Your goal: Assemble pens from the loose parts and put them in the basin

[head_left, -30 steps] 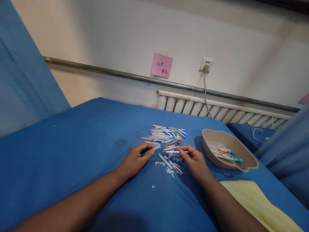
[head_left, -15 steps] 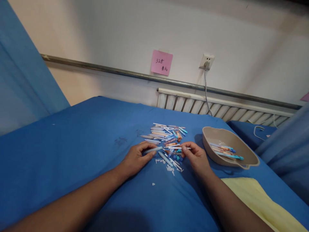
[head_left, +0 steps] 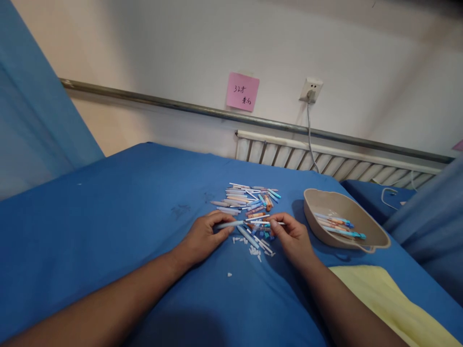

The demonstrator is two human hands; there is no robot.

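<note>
Between thumb and fingers, my left hand (head_left: pixel 207 235) holds a pale blue pen barrel (head_left: pixel 231 224) that points right. My right hand (head_left: pixel 292 237) pinches a thin white pen refill (head_left: pixel 258 222), its end meeting the barrel's open right end. How deep the refill sits inside is too small to tell. Just beyond my hands lies a pile of pen parts: pale barrels (head_left: pixel 233 203), more white refills, and orange and blue pieces (head_left: pixel 267 201). Small white tips (head_left: pixel 254 251) are scattered in front of the pile, and one white tip (head_left: pixel 229 274) lies apart, nearer to me.
A beige basin (head_left: pixel 376 231) holding several pens (head_left: pixel 343 231) stands on the right. A yellow cloth (head_left: pixel 387 294) lies in front of it. All rests on a blue sheet (head_left: pixel 108 207); behind are a radiator (head_left: pixel 282 154) and a wall rail (head_left: pixel 181 107).
My right hand has shifted slightly left, bringing the refill's end to the barrel. The left hand stays nearly still, holding the barrel.
</note>
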